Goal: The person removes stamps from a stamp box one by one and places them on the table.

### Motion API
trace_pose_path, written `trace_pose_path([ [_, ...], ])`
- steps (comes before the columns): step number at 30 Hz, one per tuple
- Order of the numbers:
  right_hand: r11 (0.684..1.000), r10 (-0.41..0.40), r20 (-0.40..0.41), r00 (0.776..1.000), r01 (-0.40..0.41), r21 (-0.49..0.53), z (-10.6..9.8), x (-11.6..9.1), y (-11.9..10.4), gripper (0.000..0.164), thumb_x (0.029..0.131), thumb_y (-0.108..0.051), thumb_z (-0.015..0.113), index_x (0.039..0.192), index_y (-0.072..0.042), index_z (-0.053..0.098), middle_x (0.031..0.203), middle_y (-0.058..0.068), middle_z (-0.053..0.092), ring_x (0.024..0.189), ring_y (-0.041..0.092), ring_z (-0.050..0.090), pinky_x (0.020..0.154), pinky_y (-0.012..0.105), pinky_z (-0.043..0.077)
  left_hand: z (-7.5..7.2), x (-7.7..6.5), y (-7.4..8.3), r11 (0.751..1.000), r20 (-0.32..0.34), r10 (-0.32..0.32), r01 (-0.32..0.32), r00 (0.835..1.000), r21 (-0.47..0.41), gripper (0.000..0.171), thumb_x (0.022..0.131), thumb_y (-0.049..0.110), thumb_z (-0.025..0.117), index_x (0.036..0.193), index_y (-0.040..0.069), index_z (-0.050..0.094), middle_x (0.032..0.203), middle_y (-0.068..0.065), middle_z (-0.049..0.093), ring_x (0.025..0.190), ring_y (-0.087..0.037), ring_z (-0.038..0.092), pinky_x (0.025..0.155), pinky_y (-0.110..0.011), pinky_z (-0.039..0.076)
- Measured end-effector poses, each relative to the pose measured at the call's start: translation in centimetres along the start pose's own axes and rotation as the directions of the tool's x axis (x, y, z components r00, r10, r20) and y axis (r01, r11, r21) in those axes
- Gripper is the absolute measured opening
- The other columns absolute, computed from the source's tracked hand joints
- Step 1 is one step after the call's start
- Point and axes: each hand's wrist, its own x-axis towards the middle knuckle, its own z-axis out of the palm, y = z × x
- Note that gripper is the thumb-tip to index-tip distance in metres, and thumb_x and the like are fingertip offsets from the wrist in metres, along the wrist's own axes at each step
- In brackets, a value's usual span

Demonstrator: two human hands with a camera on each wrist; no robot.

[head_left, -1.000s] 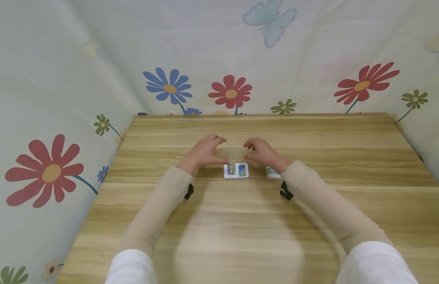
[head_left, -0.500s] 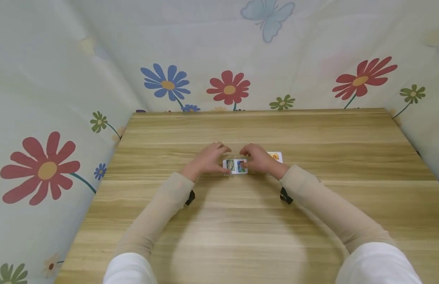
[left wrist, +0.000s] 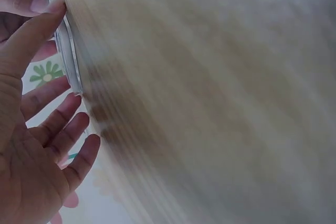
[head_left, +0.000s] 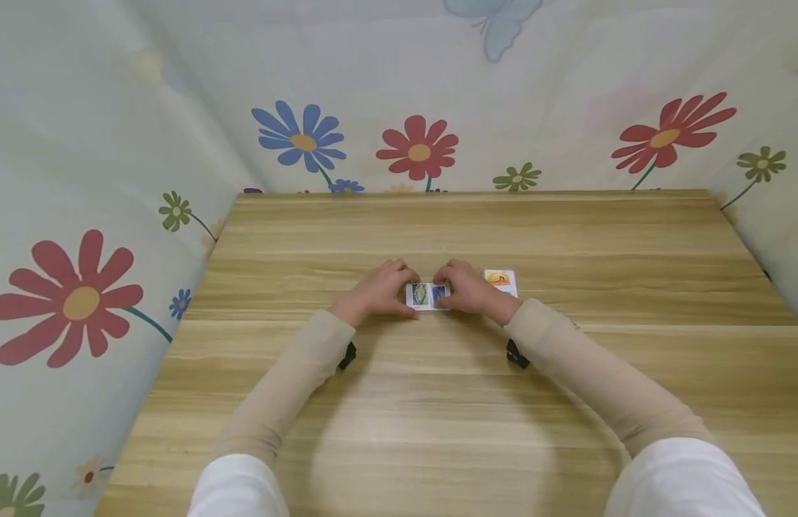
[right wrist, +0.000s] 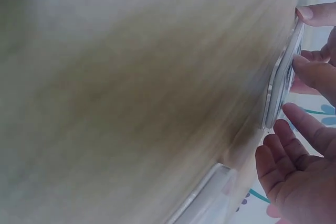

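Observation:
In the head view a small clear card case (head_left: 428,295) with picture cards in it lies flat between my hands. Its thin clear edge shows in the left wrist view. My left hand (head_left: 378,287) holds the left end, thumb on the near edge and forefinger towards the far edge; its other fingers are loosely bent beside it. My right hand (head_left: 468,289) grips the right end, its thumb over the printed face and forefinger at the far side. In the right wrist view both thumbs touch the case, and the right hand's other fingers hang clear of it.
A second case of picture cards (head_left: 500,278), orange picture uppermost, lies just right of my right hand, partly covered by it. The wooden table (head_left: 412,416) ends at a flower-print cloth (head_left: 554,93) behind and at the sides.
One second ago my hands hovered beyond the card case with a faint clear piece between them. They have come down and closed in on its ends. The second case's orange picture has come into view.

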Motion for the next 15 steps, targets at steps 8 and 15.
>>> trace_pose_path([
  [8, 1.000, 0.014, 0.045, 0.999, -0.014, 0.009, -0.6, 0.7, -0.1, 0.041, 0.078, -0.014, 0.077, 0.110, 0.006, 0.063, 0.110, 0.021, 0.058, 0.103, 0.033, 0.053, 0.091, 0.044, 0.044, -0.4, 0.1, 0.0, 1.000, 0.005, -0.001, 0.001, 1.000, -0.009, 0.065, 0.071, 0.042, 0.082, 0.121, 0.007, 0.060, 0.115, -0.008, 0.055, 0.103, -0.023, 0.047, 0.092, -0.036, 0.043],
  [15, 1.000, 0.024, 0.092, 0.995, -0.023, -0.017, -0.8, 1.3, -0.2, 0.038, 0.078, -0.014, 0.077, 0.107, 0.006, 0.062, 0.104, 0.018, 0.060, 0.097, 0.029, 0.054, 0.089, 0.042, 0.045, -0.1, 0.1, -0.1, 1.000, 0.023, -0.014, 0.014, 1.000, -0.015, 0.064, 0.071, 0.041, 0.082, 0.121, 0.007, 0.060, 0.116, -0.008, 0.054, 0.104, -0.022, 0.047, 0.093, -0.036, 0.042],
])
